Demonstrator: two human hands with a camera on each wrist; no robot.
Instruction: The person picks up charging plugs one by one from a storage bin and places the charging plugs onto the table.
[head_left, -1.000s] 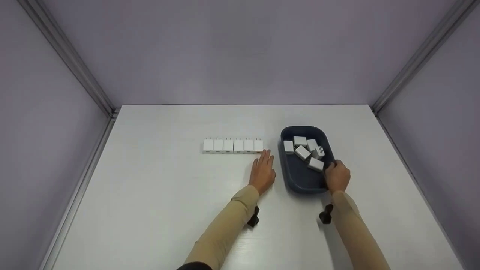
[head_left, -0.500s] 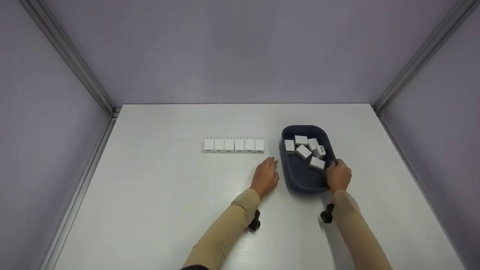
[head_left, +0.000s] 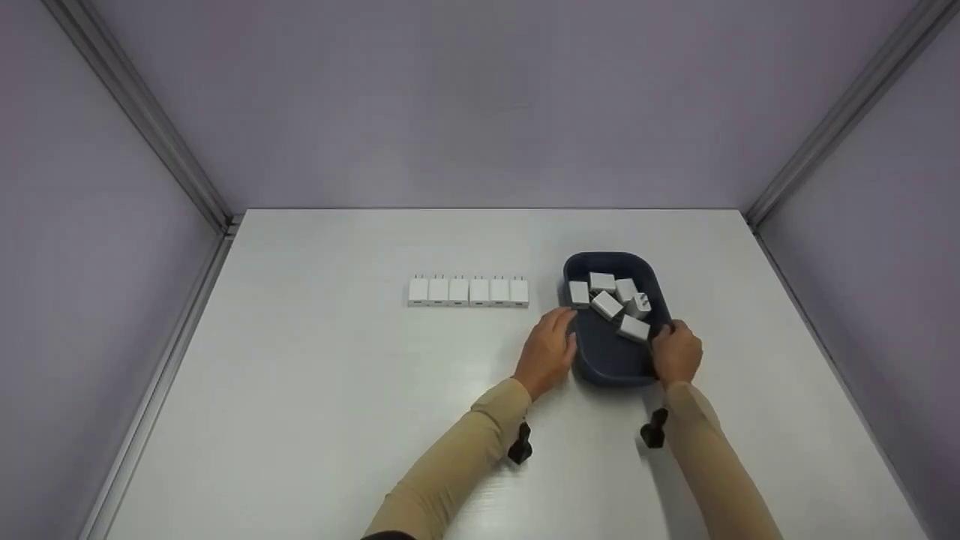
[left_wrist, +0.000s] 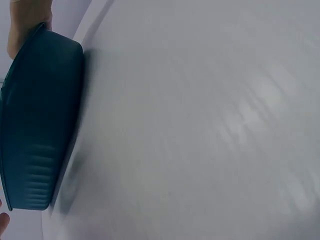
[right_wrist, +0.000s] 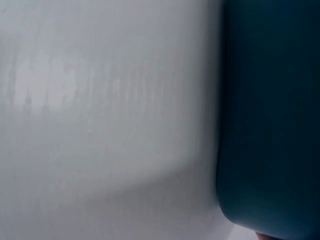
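One tray (head_left: 609,357), right of centre: my right hand (head_left: 677,352) grips rim; left hand (head_left: 546,354) fingers fairly straight, contact unclear; best kept level.

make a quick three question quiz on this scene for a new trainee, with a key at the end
1. How many plugs are lined up outside the tray?
2. True or false: the right hand grips the tray.
3. In the head view, where do the lined-up plugs lie? A) left of the tray; B) right of the tray; C) inside the tray.

Key: 1. Six. 2. True. 3. A.
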